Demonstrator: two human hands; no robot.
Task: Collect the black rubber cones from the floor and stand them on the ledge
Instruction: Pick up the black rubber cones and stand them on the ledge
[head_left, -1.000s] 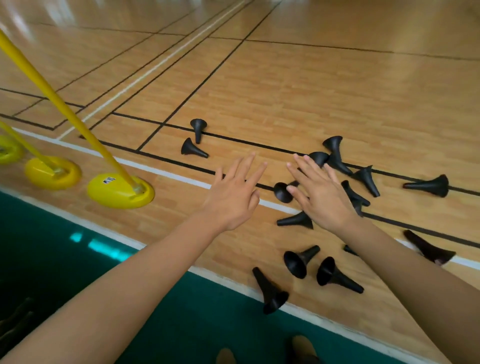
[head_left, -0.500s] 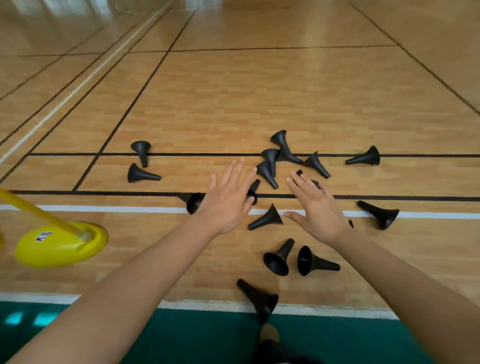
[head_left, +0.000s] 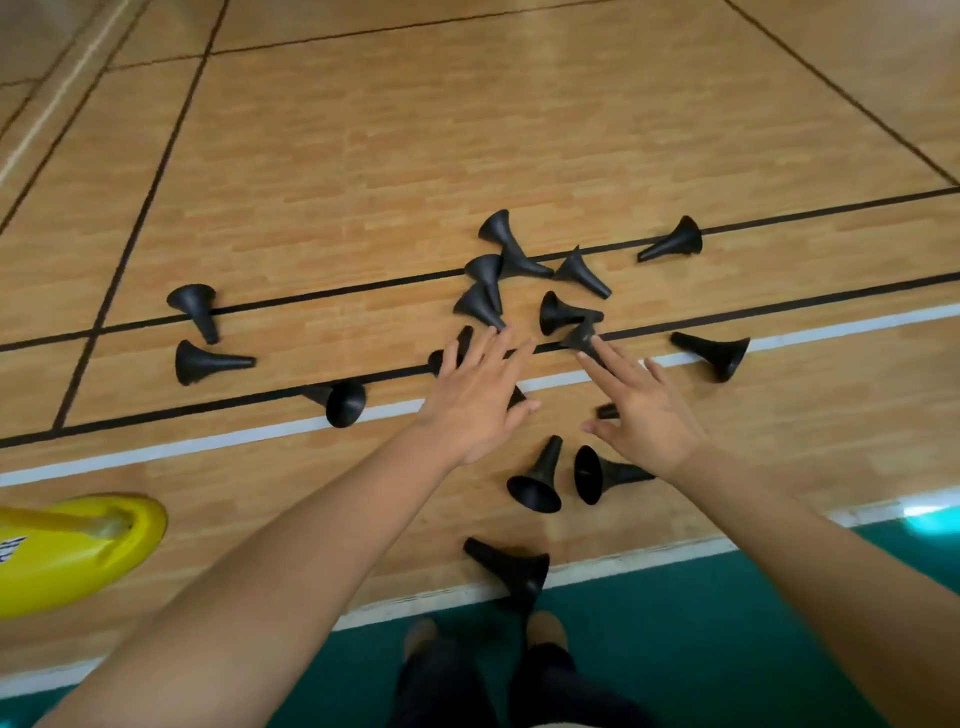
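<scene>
Over the black rubber cones (head_left: 535, 475), your left hand (head_left: 475, 397) and right hand (head_left: 641, 410) spread wide, empty; tapered cones could roll away if nudged.

The cones (head_left: 535, 475) scattered about are plain matte black, each one the same. The floor (head_left: 415, 145) under them is warm honey-brown wood laid in short staggered planks, crossed by thin black lines (head_left: 156, 156) and one broader white line (head_left: 208, 441). Along the near edge runs a dark green strip (head_left: 727, 623) bordered in white. The round base (head_left: 78, 556) at the left is bright yellow with a small white label.
</scene>
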